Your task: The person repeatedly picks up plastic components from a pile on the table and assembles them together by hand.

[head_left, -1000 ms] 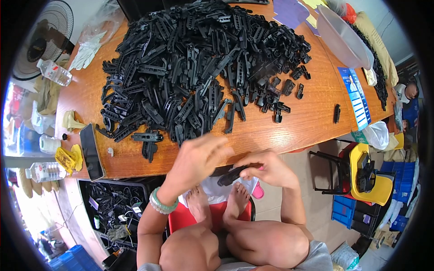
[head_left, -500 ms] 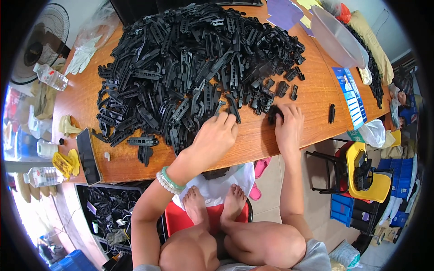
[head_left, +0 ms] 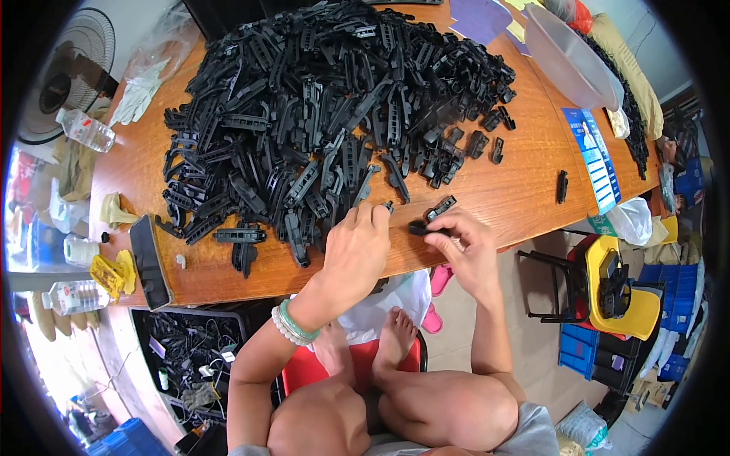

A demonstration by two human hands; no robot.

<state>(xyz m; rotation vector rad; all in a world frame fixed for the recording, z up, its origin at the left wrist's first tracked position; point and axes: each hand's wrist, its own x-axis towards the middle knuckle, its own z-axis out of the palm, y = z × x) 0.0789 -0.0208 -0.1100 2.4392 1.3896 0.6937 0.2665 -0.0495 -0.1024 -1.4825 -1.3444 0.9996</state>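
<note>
A big heap of black plastic parts (head_left: 281,114) covers the back and middle of the wooden table (head_left: 525,182). At the table's near edge, my left hand (head_left: 357,243), with beaded bracelets on its wrist, has its fingers closed; the tip of a black plastic part (head_left: 388,206) shows beside them, the rest hidden. To its right, my right hand (head_left: 465,247) pinches a small black plastic clip (head_left: 418,228) between thumb and fingers. Another black piece (head_left: 441,207) shows just beyond those fingertips; whether it is held too I cannot tell.
A phone (head_left: 150,262) and a yellow piece (head_left: 112,275) lie at the left edge. One black part (head_left: 562,186) lies apart at the right, near a blue-and-white leaflet (head_left: 591,159). A translucent basin (head_left: 570,61) stands farther back. Below right is a yellow chair (head_left: 623,304).
My right hand has moved left and nearer from beside the small parts, now with a black clip in its fingers. My left hand has drawn back slightly toward the table edge.
</note>
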